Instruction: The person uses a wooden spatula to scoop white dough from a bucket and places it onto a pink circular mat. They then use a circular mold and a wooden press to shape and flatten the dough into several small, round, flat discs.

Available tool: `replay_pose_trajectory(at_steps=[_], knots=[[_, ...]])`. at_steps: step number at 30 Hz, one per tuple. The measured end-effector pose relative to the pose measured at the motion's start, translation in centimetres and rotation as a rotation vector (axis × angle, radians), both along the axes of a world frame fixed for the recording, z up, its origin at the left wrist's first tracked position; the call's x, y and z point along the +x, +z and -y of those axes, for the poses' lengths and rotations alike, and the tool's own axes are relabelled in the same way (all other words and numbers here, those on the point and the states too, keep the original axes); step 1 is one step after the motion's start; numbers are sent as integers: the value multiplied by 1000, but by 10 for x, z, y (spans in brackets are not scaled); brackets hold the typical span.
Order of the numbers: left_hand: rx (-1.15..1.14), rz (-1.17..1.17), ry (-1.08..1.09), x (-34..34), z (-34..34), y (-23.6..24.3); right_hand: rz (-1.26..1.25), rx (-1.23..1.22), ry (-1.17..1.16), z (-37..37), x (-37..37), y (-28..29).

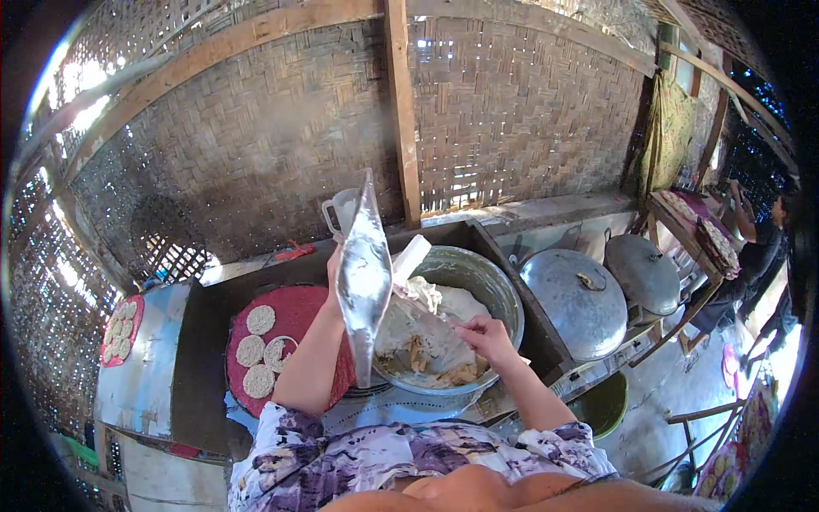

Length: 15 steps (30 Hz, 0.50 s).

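A shiny silvery leaf-shaped thing (365, 277) stands upright in the middle of the view; I cannot make out what it is. Behind it, the fingers of my left hand (333, 271) are mostly hidden. A white block-like piece (413, 258) shows just past its right edge, with pale sticky dough (424, 294) beside it. My right hand (488, 338) is closed on the end of a flat scraper (433, 326), which slants over a large metal basin (509, 294). Pale batter and brownish lumps lie in the basin.
Left of the basin, a round red cloth (243, 324) carries several pale round cakes (261, 320). More cakes lie on a red tray (122, 331) at far left. A white jug (343, 209) stands behind. Lidded pots (573, 299) are at right; a person (759, 230) is at far right.
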<state>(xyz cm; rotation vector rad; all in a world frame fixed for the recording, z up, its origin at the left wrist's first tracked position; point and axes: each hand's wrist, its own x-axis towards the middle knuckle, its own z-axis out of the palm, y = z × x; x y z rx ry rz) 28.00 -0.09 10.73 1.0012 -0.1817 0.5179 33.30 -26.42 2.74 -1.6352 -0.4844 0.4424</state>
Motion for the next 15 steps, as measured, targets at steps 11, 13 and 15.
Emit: replay_pose_trajectory(at_steps=[11, 13, 15], knots=[[1321, 290, 568, -16, 22, -6, 45, -38, 7, 3, 5, 4], [720, 46, 362, -15, 6, -7, 373, -69, -146, 13, 13, 3], [-3, -135, 150, -39, -15, 7, 568, -495, -345, 19, 1, 24]])
